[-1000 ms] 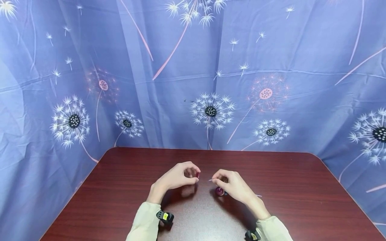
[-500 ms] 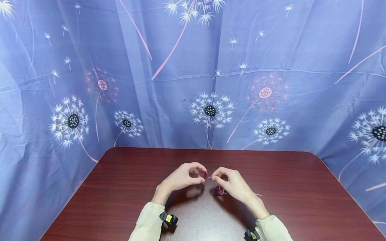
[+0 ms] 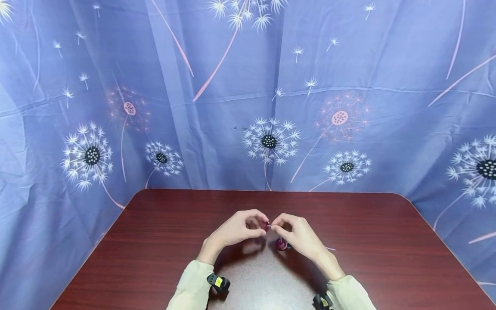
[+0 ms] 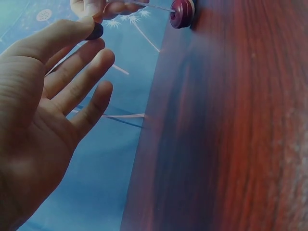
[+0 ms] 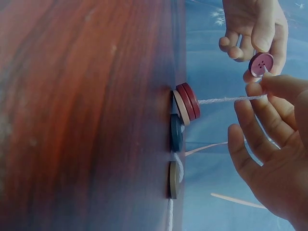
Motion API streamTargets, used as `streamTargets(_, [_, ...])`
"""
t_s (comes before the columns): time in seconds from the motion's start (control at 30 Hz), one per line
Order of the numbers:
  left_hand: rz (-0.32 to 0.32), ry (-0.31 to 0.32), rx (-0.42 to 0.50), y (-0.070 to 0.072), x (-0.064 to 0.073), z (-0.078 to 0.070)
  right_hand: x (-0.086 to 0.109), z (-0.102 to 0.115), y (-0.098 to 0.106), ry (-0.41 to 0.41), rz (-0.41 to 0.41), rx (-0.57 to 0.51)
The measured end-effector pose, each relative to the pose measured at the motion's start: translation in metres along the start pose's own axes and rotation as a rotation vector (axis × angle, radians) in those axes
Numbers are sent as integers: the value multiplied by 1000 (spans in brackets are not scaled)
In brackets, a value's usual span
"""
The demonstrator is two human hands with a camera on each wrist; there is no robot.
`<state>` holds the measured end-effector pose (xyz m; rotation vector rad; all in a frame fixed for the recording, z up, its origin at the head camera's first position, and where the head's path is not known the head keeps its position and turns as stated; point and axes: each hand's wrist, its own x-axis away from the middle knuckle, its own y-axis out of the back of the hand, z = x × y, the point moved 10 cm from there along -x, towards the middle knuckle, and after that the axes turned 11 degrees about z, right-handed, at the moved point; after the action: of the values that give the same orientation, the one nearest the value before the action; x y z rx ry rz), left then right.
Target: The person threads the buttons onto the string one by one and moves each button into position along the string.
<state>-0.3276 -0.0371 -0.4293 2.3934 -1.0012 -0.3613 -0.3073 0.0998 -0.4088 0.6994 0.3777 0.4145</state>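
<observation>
My left hand [image 3: 234, 229] pinches a dark red button [image 5: 257, 65] by its rim between thumb and forefinger; its face with small holes shows in the right wrist view. Thumb and forefinger of my right hand [image 3: 301, 237] pinch a white string [image 5: 219, 100] near its end. The string's tip meets the button's face at the holes; whether it passes through cannot be seen. Further down the string sit dark red buttons [image 5: 191, 99] stacked against a beige one [image 5: 180, 108], then a dark blue button [image 5: 176, 133] and a tan button [image 5: 174, 180].
The strung buttons lie at the dark reddish-brown wooden table [image 3: 186, 211], below my right hand. The string's other end sticks out to the right of that wrist. A blue curtain [image 3: 224, 142] with dandelion print stands behind the table and along its sides. Black cameras sit on both wrists.
My left hand has moved right with the button until it meets the string's tip. My right hand has shifted only slightly, still pinching the string.
</observation>
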Motion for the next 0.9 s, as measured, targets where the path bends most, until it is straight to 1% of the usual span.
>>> streamTargets(0.23, [3, 0, -20, -1, 0, -2, 0, 1, 0, 9, -1, 5])
streamTargets(0.63, [11, -19, -61, -6, -3, -6, -1, -1, -7, 18, 49, -40])
streamTargets(0.8, [-19, -26, -68, -3, -2, -8, 0, 0, -8, 26, 53, -46])
streamTargets(0.9, [-41, -29, -73, -2, -3, -8, 0, 0, -10, 30, 71, -57])
